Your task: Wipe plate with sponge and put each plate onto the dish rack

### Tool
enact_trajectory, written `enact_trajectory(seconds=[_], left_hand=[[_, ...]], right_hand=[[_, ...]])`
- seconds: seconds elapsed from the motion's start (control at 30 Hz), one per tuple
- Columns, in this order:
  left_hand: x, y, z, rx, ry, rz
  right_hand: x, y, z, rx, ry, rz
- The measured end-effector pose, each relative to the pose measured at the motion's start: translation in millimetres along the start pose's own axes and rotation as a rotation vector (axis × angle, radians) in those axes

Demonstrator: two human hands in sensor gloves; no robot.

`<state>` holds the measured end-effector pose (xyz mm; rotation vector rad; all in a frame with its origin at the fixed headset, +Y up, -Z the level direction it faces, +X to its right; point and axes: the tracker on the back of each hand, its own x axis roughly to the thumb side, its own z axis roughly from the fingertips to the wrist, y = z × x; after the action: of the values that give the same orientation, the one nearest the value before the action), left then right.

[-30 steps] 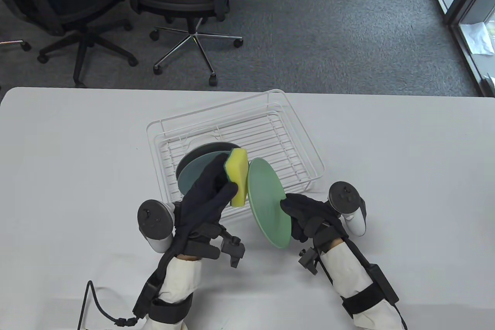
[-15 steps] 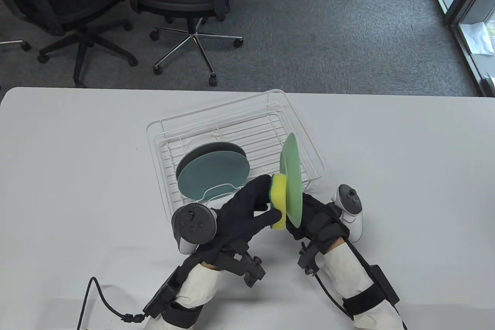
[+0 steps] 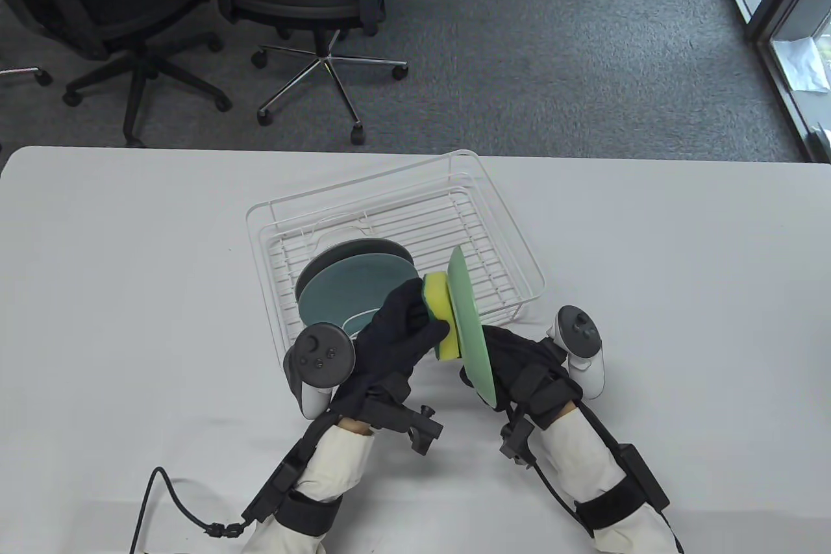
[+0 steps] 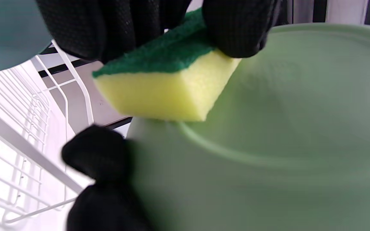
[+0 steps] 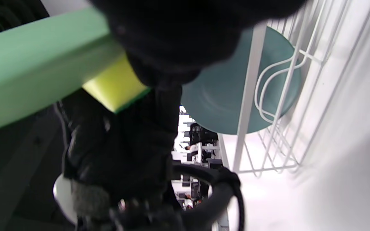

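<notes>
White wire formed the rectangular dish rack (image 3: 493,236) on the pale table (image 3: 130,268), and it held two round plates at its near left end: a teal plate (image 3: 354,294) leaning in front of a darker plate (image 3: 354,249) of which only the rim showed. A third plate, light green and round (image 3: 469,327), was outside the rack, just near of its near right edge, held on edge above the table. The right hand (image 3: 519,362) gripped that plate from behind, fingers curled round its lower rim. The left hand (image 3: 396,333) pinched the one yellow sponge with a green scouring back (image 3: 438,317), its yellow face pressed flat against the plate. The left wrist view showed the plate's recessed face (image 4: 284,112) and a right fingertip (image 4: 95,150) hooked over its rim, hidden from above. The right wrist view showed only the plate's edge (image 5: 37,64) and the teal plate (image 5: 217,96) behind the rack's bars.
</notes>
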<state>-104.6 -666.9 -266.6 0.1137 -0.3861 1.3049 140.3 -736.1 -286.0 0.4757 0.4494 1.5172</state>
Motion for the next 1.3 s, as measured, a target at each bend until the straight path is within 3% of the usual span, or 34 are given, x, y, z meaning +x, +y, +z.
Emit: enact_trajectory(seconds=[0.17, 0.53, 0.77, 0.97, 1.1, 1.3], left_hand=[[-3.6, 18.2, -0.8, 0.037, 0.005, 0.174], [33.3, 34.9, 10.0, 0.063, -0.149, 0.199], [57.0, 16.0, 18.9, -0.025, -0.236, 0.15], [56.8, -8.3, 18.6, -0.13, -0.218, 0.038], [49.2, -24.6, 17.0, -0.132, -0.196, -0.089], [32.7, -26.9, 11.3, -0.079, -0.16, -0.311]], right_hand=[[4.3, 3.7, -0.9, 0.014, 0.0, 0.118], [-3.7, -1.3, -0.8, -0.012, 0.039, 0.147], [-8.1, -5.7, 0.5, -0.037, 0.046, 0.077], [-9.2, -7.4, 1.0, -0.033, 0.021, -0.075], [-0.9, -7.0, 2.0, -0.014, -0.024, -0.117], [9.9, -8.6, 4.9, -0.011, -0.063, -0.091]])
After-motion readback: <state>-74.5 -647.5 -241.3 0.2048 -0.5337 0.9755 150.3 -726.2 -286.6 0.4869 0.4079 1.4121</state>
